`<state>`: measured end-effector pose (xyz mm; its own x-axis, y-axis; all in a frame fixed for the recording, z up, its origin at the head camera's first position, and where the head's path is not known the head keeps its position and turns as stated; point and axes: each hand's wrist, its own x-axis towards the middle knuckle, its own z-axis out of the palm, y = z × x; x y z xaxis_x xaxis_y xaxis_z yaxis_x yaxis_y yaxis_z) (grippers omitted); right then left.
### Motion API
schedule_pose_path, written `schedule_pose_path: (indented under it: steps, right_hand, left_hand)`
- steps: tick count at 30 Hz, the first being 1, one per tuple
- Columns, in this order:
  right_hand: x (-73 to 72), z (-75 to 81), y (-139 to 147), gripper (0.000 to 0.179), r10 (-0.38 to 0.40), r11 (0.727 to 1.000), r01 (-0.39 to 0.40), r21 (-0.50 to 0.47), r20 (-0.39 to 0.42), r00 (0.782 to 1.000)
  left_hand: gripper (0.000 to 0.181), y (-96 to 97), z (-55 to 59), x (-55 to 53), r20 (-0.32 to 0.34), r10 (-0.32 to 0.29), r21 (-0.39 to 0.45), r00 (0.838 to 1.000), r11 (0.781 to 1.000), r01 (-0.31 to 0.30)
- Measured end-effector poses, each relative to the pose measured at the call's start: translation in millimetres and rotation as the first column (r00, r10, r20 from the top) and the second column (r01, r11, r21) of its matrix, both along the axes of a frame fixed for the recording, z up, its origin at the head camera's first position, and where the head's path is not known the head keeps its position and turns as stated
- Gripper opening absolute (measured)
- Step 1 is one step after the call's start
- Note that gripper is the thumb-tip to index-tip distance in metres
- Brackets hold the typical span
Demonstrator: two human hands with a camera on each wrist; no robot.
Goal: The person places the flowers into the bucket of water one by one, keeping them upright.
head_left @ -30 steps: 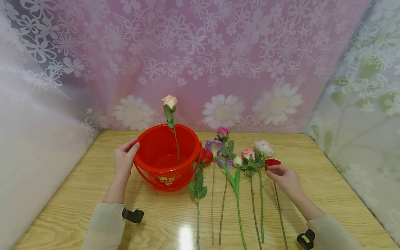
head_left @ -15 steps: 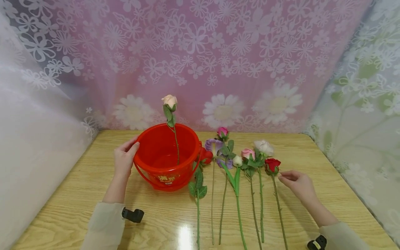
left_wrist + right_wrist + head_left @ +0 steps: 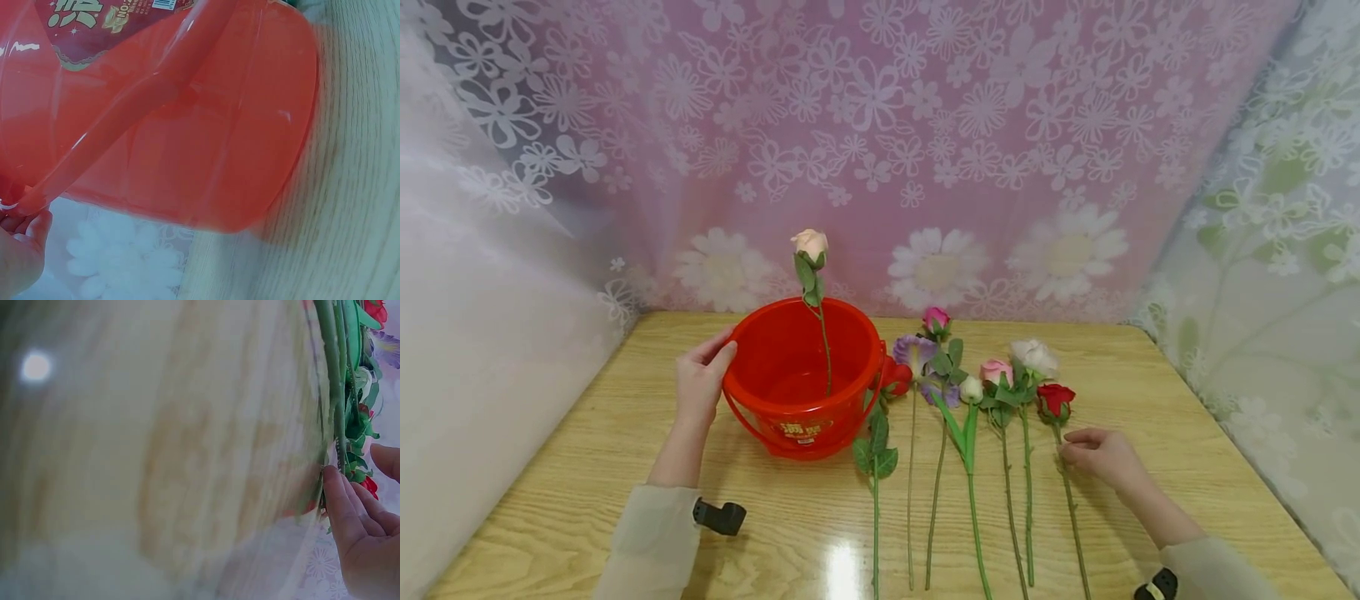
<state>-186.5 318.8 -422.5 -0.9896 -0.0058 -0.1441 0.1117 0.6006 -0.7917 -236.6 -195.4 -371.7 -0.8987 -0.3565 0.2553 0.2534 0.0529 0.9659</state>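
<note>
My left hand [image 3: 698, 383] grips the rim of a red bucket [image 3: 797, 425] on its left side, thumb outside. A pale peach rose [image 3: 810, 243] stands in the bucket, its head well above the rim. At the far right of a row of flowers lies a red rose [image 3: 1056, 402]. My right hand [image 3: 1101, 457] is at its stem [image 3: 1070, 500], just below the head. In the right wrist view, the fingers [image 3: 350, 515] reach to the stem while the thumb [image 3: 386, 461] stands apart from them.
Left of the red rose lie a white flower [image 3: 1034, 357], a pink rose [image 3: 996, 372], a white tulip [image 3: 971, 388], purple irises [image 3: 913, 352], a magenta rose [image 3: 936, 320] and a red flower [image 3: 895, 377] against the bucket. A patterned curtain [image 3: 880, 150] hangs behind the wooden table [image 3: 572, 467].
My right hand has moved off the red rose's head, out to the right, then down and back to its stem. The rose's head now faces more upright. My left hand stays on the bucket rim.
</note>
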Motion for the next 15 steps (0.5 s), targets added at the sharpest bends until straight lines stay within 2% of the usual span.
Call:
schedule_pose_path:
  steps: [11,15]
  right_hand:
    - [0.4,0.4,0.0,0.045,0.022,1.000,-0.022,-0.002,0.059,0.998]
    - [-0.1,-1.5,1.4,0.044,0.035,0.999,-0.031,-0.045,0.076,0.997]
  left_hand:
    - [0.032,0.1,1.4,0.8,0.023,0.011,-0.035,1.000,0.999,-0.010]
    - [0.031,0.1,0.5,0.6,0.016,0.009,-0.018,1.000,1.000,-0.009]
